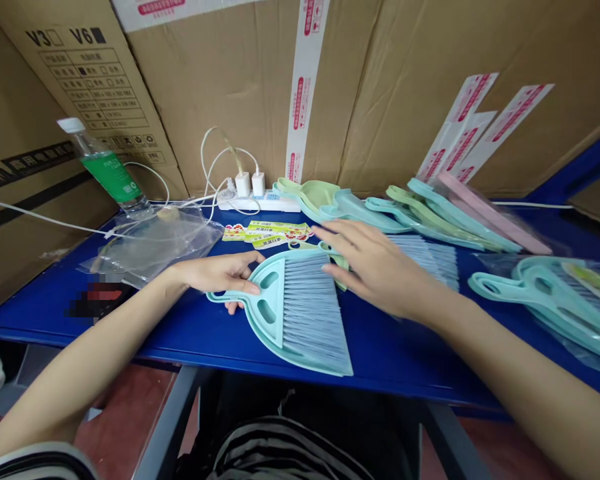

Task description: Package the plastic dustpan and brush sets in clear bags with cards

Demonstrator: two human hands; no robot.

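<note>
My left hand (225, 277) grips the handle end of a light teal dustpan (260, 333), with thumb on top and fingers beneath. A matching hand brush (310, 307) with grey-blue bristles is nested in it, so the hand holds both together. My right hand (375, 267) is open, fingers apart, just beyond the bristles' upper right edge; whether it touches anything I cannot tell. Partly hidden behind that hand are more brushes with grey-blue bristles (423, 257) and a small green piece. Several yellow-green printed cards (275, 233) lie behind the dustpan.
Teal and green dustpans (325, 197) lie along the back, beside a pink one (495, 213). Bagged sets (545, 293) lie right. A power strip (260, 200) with white cables, clear plastic bags (155, 243) and a tilted bottle (107, 170) are left. Cardboard boxes (240, 87) wall the blue table (380, 347).
</note>
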